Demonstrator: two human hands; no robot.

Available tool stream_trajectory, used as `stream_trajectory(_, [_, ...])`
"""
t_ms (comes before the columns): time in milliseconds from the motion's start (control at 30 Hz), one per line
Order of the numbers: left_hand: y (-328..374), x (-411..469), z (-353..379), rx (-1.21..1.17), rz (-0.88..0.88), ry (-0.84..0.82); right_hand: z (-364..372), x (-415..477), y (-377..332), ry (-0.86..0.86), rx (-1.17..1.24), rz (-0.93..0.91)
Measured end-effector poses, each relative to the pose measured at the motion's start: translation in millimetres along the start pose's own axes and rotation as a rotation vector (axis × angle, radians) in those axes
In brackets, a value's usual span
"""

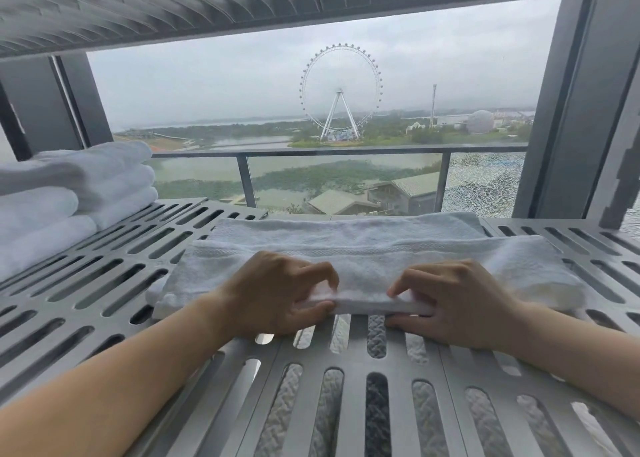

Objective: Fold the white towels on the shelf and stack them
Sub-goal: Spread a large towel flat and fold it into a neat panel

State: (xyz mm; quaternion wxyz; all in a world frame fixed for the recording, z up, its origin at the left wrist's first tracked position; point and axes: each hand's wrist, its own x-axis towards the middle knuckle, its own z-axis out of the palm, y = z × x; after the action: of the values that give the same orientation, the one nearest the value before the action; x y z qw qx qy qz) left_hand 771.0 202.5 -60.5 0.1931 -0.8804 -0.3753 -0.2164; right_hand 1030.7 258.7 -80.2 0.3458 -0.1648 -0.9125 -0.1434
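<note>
Towel: a white towel [363,248] lies lengthwise, left to right, on the slotted metal shelf [104,283]. It is doubled over, and a strip of the lower layer shows along its far side.
Left hand: the left hand [277,294] is at the towel's near edge, left of its middle. The fingers curl over the top and the thumb sits under the edge, pinching the cloth.
Right hand: the right hand [457,304] is at the same near edge, right of the middle, pinching the cloth in the same way.
Between the hands: the near edge is raised a little off the shelf.
Stack: folded white towels [86,186] are piled well to the left of the towel, on the same shelf.
Above the towel: the underside of another slotted shelf [173,6].
Beyond the towel: a window with a railing [346,150], and a Ferris wheel [341,91] far off.
Below the towel's near edge: textured fabric [375,339] shows through the slots; what it is cannot be told.
</note>
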Motion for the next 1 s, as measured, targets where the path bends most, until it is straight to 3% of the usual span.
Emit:
stream_trajectory(300, [1.5, 4.4, 1.4, 0.073, -0.038, 0.111, -1.6, 3.1, -2.5, 0.094, -0.138, 0.025])
stream_trajectory(733, [0.8, 6.7, -0.8, 0.162, -0.007, 0.136, -3.8, 6.0, -8.2, 0.076, -0.201, 0.023])
stream_trajectory(1000, [-16.1, 2.2, -8.1, 0.192, -0.090, 0.128, -4.2, 1.8, -0.3, 0.066, -0.147, 0.218])
